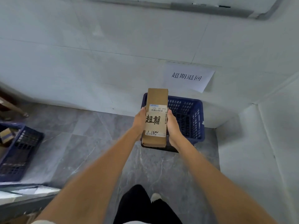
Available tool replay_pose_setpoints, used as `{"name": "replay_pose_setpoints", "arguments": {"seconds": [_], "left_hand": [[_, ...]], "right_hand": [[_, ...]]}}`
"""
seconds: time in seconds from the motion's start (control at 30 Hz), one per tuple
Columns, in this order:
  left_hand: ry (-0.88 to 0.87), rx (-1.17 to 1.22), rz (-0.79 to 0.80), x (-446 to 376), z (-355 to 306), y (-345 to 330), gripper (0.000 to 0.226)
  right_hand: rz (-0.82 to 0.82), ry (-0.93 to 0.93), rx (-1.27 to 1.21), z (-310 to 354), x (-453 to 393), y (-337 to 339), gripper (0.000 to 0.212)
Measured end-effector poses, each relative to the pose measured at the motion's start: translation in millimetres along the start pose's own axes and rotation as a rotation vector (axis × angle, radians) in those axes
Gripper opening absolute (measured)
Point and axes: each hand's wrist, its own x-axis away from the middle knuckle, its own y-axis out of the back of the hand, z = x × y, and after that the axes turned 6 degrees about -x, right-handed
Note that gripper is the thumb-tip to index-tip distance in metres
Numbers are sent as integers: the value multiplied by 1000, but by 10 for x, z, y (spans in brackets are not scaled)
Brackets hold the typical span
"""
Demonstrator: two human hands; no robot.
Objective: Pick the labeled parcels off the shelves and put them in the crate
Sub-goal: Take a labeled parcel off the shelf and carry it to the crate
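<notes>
Your left hand (139, 121) and right hand (173, 125) grip the long cardboard parcel (156, 118) by its two sides, fingers curled around its edges. You hold it above the blue crate (191, 120), which stands on the grey floor (90, 143) against the white wall (97, 54), below a paper sign (189, 76).

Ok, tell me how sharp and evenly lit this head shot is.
Head view: soft, even light with no glare; the parcel and its handwritten label are sharp, the blue crate behind it fairly clear; the second crate at the left edge is smeared; wide-angle bending curves the wall lines and stretches the forearms.
</notes>
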Motion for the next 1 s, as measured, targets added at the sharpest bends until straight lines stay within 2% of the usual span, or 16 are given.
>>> {"name": "replay_pose_setpoints", "arguments": {"seconds": [0.3, 0.43, 0.53, 0.73, 1.0], "left_hand": [[170, -72, 47, -1608, -129, -380, 53], [306, -72, 38, -2244, -21, -477, 53], [392, -55, 41, -2686, 206, -526, 54], [403, -143, -70, -3717, 867, -683, 51], [452, -215, -190, -4763, 2039, -603, 65]], "right_hand": [[-71, -132, -84, 94, -1544, 18, 47], [-103, -208, -122, -41, -2139, 43, 49], [-113, -291, -136, -216, -2591, 64, 50], [-94, -385, -127, -944, -3618, 102, 50], [-26, -536, -110, -2024, -4735, -77, 57]]}}
